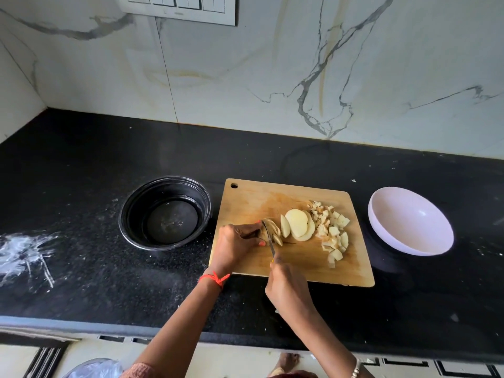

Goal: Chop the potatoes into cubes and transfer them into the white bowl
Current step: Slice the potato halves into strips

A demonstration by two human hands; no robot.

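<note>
We've got one potato chunk [264,235] left on the wooden cutting board [300,266], at its left side. The left hand [237,246] has its fingers [252,230] curled down over the chunk, pinning it to the board. One knife [269,238] is in play. Its blade sits right against the cut face, and the right hand [286,290] has its fingers clamped round the handle, which is mostly hidden in the fist.

Just right of the blade there's a little fan of thin slices [276,232], too bunched up for us to count. Next to those we count one slice leaning on edge [285,226] and two big round slices [297,222] overlapping flat. Further right is one loose heap of cubes [331,230], way too many to count piece by piece, all of them on the board.

Two bowls here. The white bowl [409,222] sits on the black table [81,186] just off the board's right edge, tilted a bit. A black bowl [166,214] sits just off the left edge.

There's one red thread [214,278] on the left wrist and one bracelet [356,368] on the right. One white smear [24,255] is on the table far left, and one switch panel [177,6] is up on the marble wall [245,77].
</note>
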